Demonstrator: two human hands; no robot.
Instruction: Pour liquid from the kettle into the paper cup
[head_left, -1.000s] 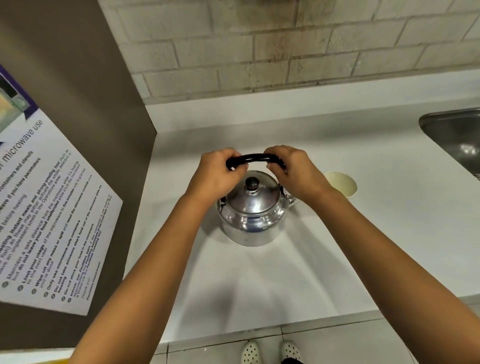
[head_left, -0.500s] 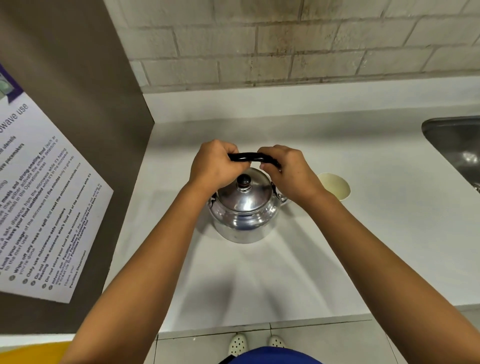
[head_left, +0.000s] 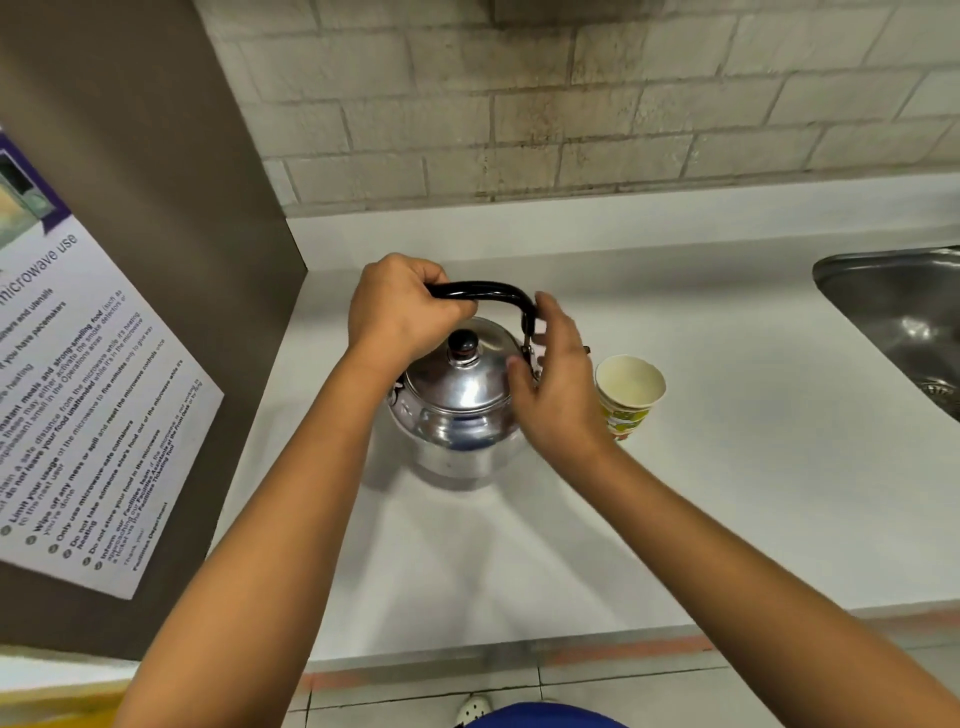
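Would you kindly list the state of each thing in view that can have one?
Kettle: upright on the counter, lid on.
Paper cup: upright, right of the kettle; no liquid visible inside.
Left hand: closed around the kettle's black handle.
Right hand: open, beside the handle's right end.

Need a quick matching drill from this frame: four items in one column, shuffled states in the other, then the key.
Items:
1. left hand
2. right hand
3. paper cup
4. kettle lid

States:
A. standing upright, no liquid visible inside
B. fingers spread, open beside the handle hinge
C. closed, black knob on top
D. wrapped around the black handle

Pairs: 1-D, 2-B, 3-A, 4-C
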